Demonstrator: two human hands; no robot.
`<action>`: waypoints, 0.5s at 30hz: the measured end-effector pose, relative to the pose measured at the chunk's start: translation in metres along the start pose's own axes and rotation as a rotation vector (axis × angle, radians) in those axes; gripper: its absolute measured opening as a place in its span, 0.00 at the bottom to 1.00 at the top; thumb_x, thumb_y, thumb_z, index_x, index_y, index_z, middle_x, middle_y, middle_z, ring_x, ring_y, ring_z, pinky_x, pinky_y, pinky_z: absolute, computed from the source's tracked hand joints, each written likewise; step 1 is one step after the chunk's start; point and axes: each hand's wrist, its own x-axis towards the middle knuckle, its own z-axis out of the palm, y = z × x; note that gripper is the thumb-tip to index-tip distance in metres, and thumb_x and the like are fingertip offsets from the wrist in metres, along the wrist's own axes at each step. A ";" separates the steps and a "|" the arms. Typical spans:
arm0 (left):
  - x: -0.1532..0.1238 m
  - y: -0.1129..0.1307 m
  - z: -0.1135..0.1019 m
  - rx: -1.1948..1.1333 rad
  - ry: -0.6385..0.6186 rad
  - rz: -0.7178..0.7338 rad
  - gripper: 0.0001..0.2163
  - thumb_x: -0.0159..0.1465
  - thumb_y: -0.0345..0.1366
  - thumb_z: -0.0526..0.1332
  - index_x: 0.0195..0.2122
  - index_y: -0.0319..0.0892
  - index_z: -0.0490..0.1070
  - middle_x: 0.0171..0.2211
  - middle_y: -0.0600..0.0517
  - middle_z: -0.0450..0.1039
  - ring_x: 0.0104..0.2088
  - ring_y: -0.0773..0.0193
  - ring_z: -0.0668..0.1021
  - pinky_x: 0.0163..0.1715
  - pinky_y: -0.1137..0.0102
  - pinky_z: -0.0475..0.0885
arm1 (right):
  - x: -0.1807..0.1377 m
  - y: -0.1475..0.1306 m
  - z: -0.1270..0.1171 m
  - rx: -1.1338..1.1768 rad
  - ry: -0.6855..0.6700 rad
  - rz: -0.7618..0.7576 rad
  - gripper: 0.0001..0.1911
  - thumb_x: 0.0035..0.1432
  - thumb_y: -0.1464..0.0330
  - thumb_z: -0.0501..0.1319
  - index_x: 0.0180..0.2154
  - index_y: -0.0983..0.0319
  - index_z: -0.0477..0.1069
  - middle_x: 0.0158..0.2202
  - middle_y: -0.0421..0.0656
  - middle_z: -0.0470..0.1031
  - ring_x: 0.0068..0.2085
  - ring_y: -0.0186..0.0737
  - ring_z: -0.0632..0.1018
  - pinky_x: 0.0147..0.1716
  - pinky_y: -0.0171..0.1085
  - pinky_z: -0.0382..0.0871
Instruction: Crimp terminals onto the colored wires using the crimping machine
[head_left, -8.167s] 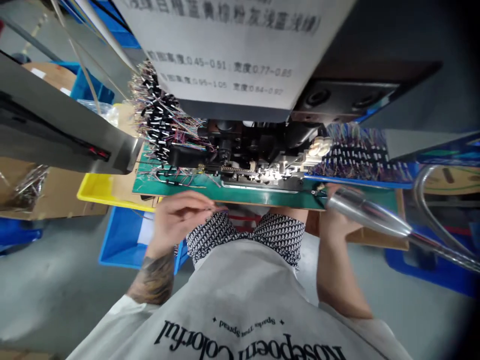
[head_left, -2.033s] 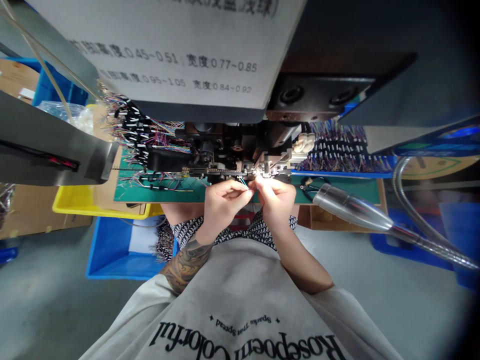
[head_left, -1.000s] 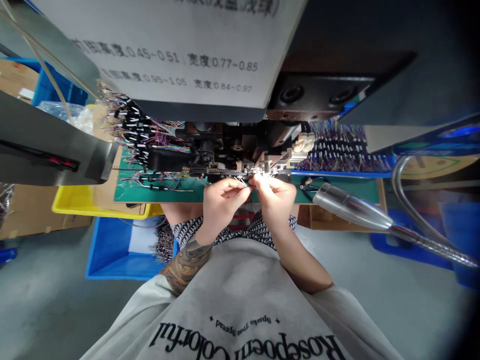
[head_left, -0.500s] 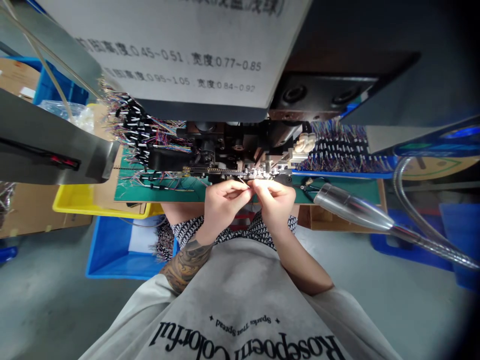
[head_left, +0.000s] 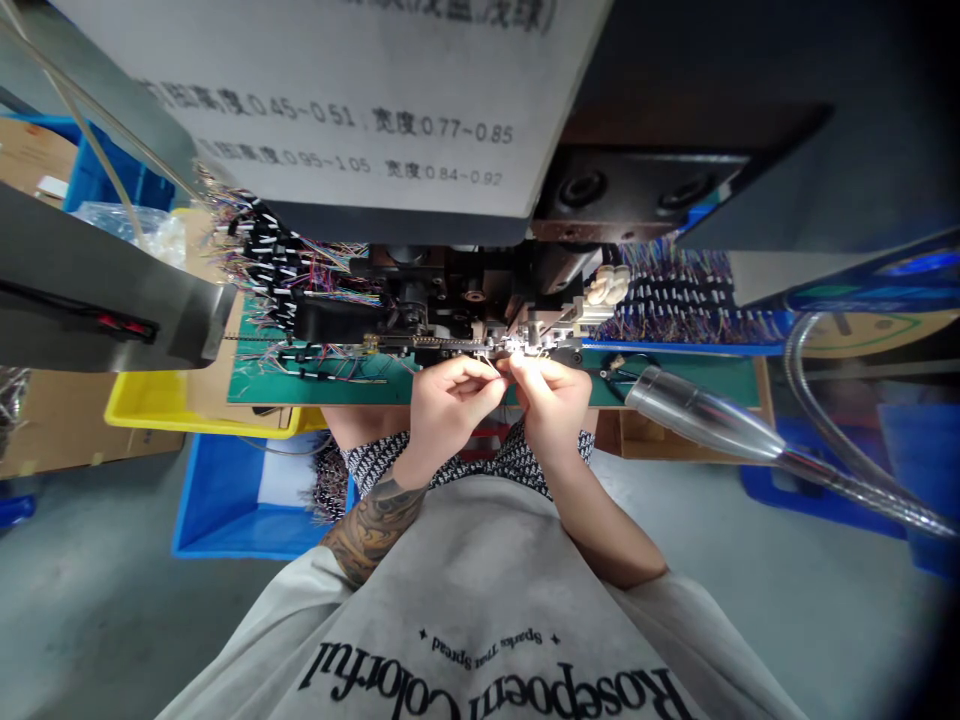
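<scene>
My left hand [head_left: 455, 408] is closed in a pinch in front of the crimping machine [head_left: 472, 290], with a thin wire [head_left: 488, 362] showing at its fingertips. Beside it, nearly touching, my right hand [head_left: 553, 405] also pinches, its thumb and index finger at the brightly lit working point. Fine light strands stick out past the right fingers, and the rest of what it holds is hidden. A metal terminal strip [head_left: 450, 341] runs in from the left to the working point.
Bundled wires [head_left: 274, 260] hang at the left, and more lie in a blue tray [head_left: 690, 348] at the right. A clear-headed flexible lamp [head_left: 705, 415] reaches in from the right. Below left are a yellow bin [head_left: 142, 405] and a blue bin [head_left: 225, 535]. A green mat [head_left: 352, 390] covers the bench.
The right thumb and index fingertips have shifted slightly at the working point. My left hand keeps nearly the same place and pinch.
</scene>
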 end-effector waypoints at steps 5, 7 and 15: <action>0.000 -0.003 0.001 -0.021 -0.001 0.006 0.06 0.58 0.37 0.73 0.31 0.41 0.79 0.32 0.50 0.84 0.33 0.62 0.86 0.37 0.67 0.85 | 0.001 0.000 0.000 0.005 -0.028 0.004 0.18 0.60 0.58 0.68 0.22 0.62 0.78 0.16 0.36 0.63 0.21 0.29 0.60 0.22 0.34 0.56; 0.000 -0.002 0.001 -0.034 -0.002 0.000 0.06 0.58 0.37 0.73 0.31 0.41 0.79 0.32 0.50 0.85 0.33 0.61 0.86 0.37 0.67 0.85 | 0.001 0.000 -0.001 0.000 -0.030 0.001 0.21 0.61 0.58 0.68 0.19 0.62 0.75 0.16 0.36 0.61 0.21 0.29 0.60 0.22 0.34 0.55; 0.000 0.001 -0.001 0.022 -0.004 0.020 0.06 0.61 0.38 0.71 0.31 0.42 0.79 0.32 0.51 0.83 0.32 0.64 0.84 0.35 0.70 0.82 | 0.003 0.002 0.000 0.011 -0.019 0.025 0.17 0.60 0.57 0.69 0.26 0.60 0.80 0.17 0.35 0.61 0.21 0.29 0.58 0.21 0.34 0.55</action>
